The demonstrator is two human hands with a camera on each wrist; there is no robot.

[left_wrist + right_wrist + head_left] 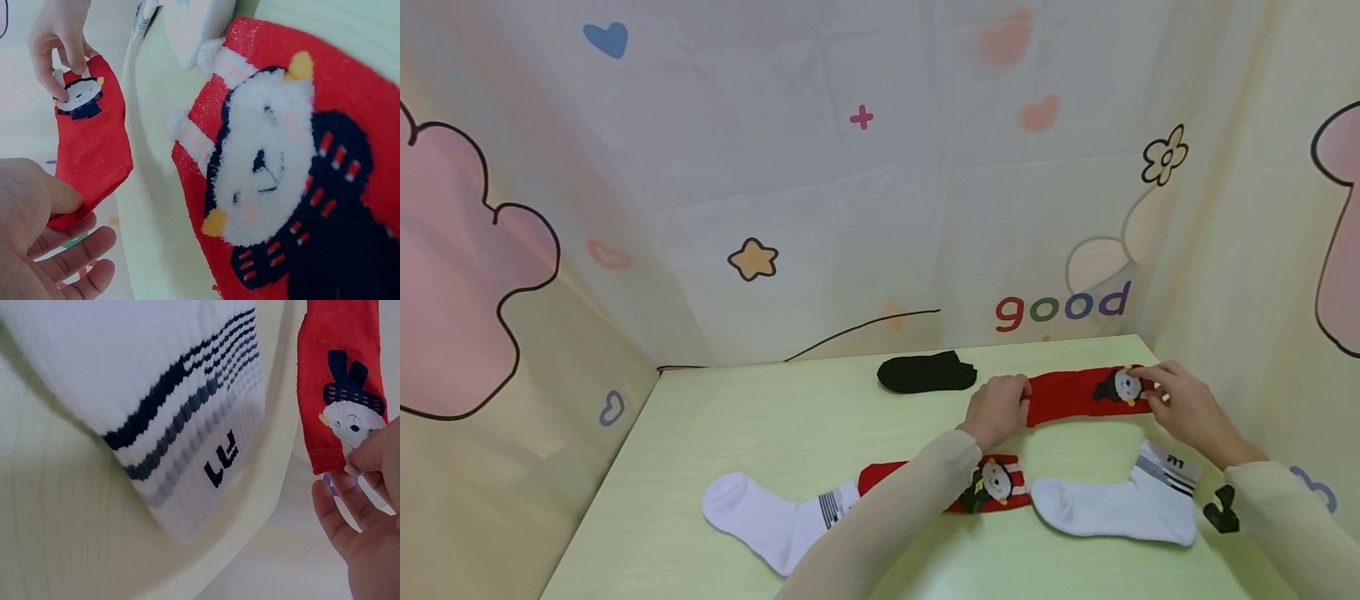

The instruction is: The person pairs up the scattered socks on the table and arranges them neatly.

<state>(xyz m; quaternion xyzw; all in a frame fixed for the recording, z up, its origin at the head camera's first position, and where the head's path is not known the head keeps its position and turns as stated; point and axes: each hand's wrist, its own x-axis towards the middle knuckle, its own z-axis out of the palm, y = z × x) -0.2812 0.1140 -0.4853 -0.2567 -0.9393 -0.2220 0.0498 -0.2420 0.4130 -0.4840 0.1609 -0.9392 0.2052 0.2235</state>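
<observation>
A red sock [1071, 396] with a white-faced cartoon animal is stretched between my two hands at the back right of the table. My left hand [996, 410] pinches its plain end between thumb and fingers; the other fingers are spread in the left wrist view. At the patterned cuff end, my right hand [1191, 408] pinches the edge with thumb and fingertips. A second red sock [350, 81] with a like animal lies nearer on the table, partly hidden by my left sleeve in the head view. Close below my right hand lies a white striped sock [1097, 508].
Another white striped sock [756, 517] lies at the front left, partly behind the left sleeve. A black sock [925, 373] lies near the table's back edge. A printed curtain [850, 208] hangs behind and beside the pale green table [700, 425].
</observation>
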